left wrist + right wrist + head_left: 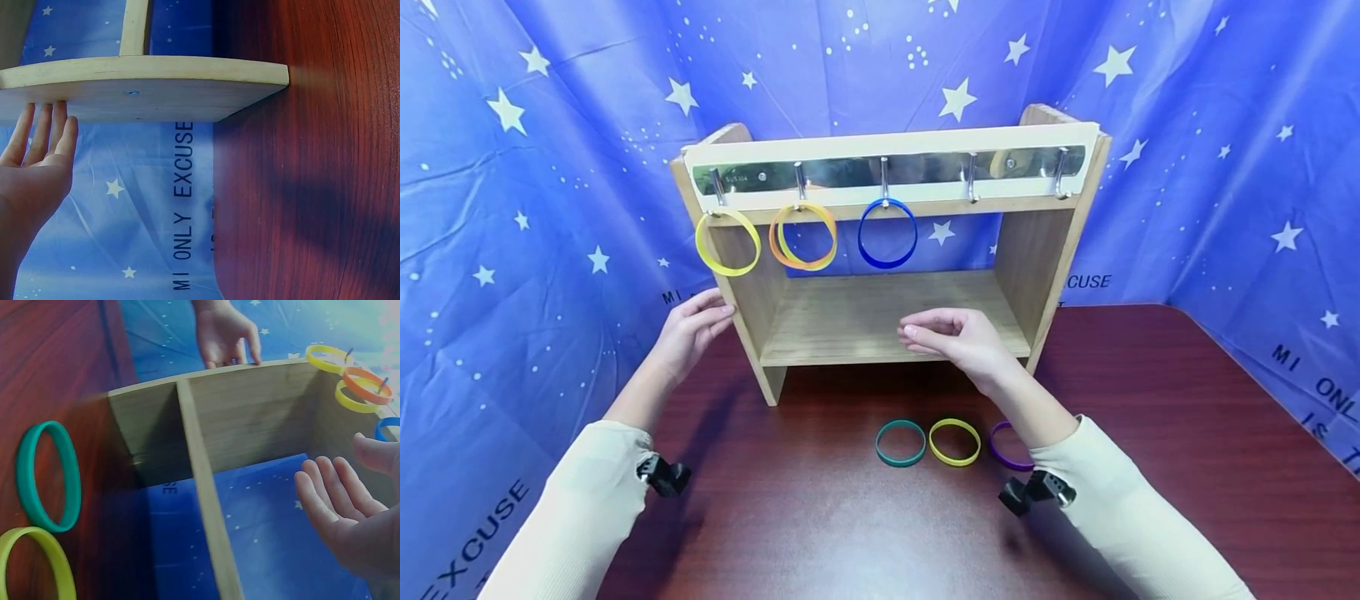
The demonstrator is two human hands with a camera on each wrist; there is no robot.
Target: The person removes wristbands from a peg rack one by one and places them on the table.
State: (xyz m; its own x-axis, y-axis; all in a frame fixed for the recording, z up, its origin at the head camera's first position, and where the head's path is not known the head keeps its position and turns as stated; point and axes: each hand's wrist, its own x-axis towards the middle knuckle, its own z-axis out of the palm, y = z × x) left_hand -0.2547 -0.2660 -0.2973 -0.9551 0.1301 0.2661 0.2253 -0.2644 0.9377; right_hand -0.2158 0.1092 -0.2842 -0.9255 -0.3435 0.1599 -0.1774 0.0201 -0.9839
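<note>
My left hand (691,327) touches the outer left side of a wooden rack (887,321) with its fingertips, fingers fairly straight. In front of the rack's shelf, below the hooks, my right hand (962,342) hovers with loosely bent fingers and holds nothing. From the leftmost hook hangs a yellow wristband (727,271). An orange wristband (772,242) and another yellow wristband (784,227) share the second hook. A blue wristband (887,264) hangs on the middle hook (883,175). On the table lie a green wristband (900,463), a yellow wristband (955,462) and a purple wristband (1009,460), the last partly hidden by my right forearm.
The two right hooks (972,179) on the metal strip hold no bands. A dark red wooden table (820,517) carries the rack. A blue curtain with white stars (880,67) surrounds it at the back and sides.
</note>
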